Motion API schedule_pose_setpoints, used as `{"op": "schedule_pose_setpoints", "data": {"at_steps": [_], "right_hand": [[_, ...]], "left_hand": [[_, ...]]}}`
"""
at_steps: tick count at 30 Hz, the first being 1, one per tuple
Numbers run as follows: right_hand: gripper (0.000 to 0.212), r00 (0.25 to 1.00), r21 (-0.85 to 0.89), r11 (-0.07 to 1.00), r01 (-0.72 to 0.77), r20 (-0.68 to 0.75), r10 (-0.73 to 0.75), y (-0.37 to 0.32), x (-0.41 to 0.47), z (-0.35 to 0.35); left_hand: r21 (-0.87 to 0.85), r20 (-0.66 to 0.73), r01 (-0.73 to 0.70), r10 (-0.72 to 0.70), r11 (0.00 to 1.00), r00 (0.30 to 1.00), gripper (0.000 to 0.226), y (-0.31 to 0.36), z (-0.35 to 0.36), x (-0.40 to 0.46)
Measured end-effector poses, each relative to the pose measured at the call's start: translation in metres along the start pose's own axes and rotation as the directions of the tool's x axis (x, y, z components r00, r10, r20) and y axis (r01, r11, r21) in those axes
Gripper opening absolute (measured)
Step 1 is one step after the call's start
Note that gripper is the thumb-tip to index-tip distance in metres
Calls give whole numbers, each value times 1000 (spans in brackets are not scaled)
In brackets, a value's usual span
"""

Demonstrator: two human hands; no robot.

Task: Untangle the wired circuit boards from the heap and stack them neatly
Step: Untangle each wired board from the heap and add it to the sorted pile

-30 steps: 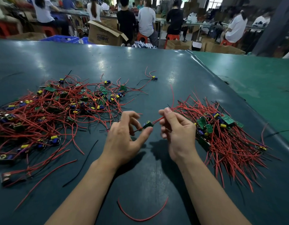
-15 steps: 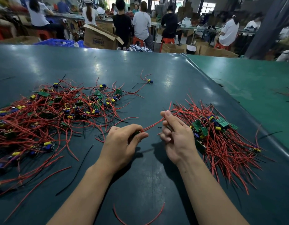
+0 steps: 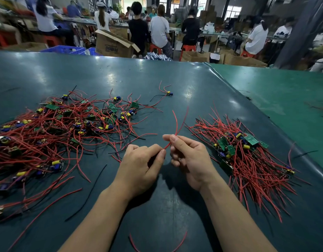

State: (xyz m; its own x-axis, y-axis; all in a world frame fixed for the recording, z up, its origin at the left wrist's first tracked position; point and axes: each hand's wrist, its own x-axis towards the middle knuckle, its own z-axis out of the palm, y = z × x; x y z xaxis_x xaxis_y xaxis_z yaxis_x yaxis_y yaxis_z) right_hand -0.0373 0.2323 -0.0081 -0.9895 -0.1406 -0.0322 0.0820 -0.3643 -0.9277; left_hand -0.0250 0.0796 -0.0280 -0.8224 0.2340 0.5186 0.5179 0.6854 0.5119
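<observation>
Both hands' fingers [image 3: 172,140] pinch red wires [image 3: 176,124]; the left hand [image 3: 140,164] hides any board.

Background: workshop floor beyond the dark green table [image 3: 157,75].
An open cardboard box [image 3: 111,45] stands behind the table's far edge; blue crates [image 3: 66,50] left of it, seated workers [image 3: 159,30] on red stools [image 3: 188,49] beyond.

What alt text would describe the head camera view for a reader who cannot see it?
Two hands, left hand and right hand, hold red wires between them above a dark green table. A tangled heap of wired circuit boards lies to the left, a neater stack to the right.
</observation>
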Motion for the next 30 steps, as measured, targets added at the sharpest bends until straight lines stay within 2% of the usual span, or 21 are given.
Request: {"op": "schedule_pose_setpoints", "data": {"at_steps": [3,6,9,13,17,19,22,24,26,30], "right_hand": [[18,994,40,999,13,-106,-9,0,2,0],[17,986,191,981,42,-164,-10,-6,5,-4],[23,977,293,956,12,-207,51,-6,6,-6],[21,952,318,947,49,-302,52,-8,9,-10],[31,959,481,876,20,-257,119,-14,9,-15],[34,958,499,866,33,-262,115,-15,10,-15],[30,939,337,928,157,-342,-35,-14,10,-16],[28,900,99,961,258,-388,-201,-11,9,-16],[22,849,-91,943,320,-415,-328,-9,8,-16],[11,782,-183,914,363,-474,-405,-4,11,-17]], "left_hand": [[11,5,9,-9,1000,1000,43,0,0,1],[-17,-4,5,-5,1000,1000,42,1,0,1],[-24,1,-23,23,999,1000,41,3,2,2],[-26,8,-30,30,999,1000,39,1,3,0],[-16,30,-28,28,999,999,40,0,2,-2],[-11,55,-34,35,999,998,40,2,3,-1],[-26,60,-34,36,999,998,40,2,2,-1],[-31,51,-29,30,999,998,40,0,1,-2],[-37,46,-27,29,999,999,38,-1,0,-3],[-67,61,-46,50,997,997,33,4,2,-5]]}}
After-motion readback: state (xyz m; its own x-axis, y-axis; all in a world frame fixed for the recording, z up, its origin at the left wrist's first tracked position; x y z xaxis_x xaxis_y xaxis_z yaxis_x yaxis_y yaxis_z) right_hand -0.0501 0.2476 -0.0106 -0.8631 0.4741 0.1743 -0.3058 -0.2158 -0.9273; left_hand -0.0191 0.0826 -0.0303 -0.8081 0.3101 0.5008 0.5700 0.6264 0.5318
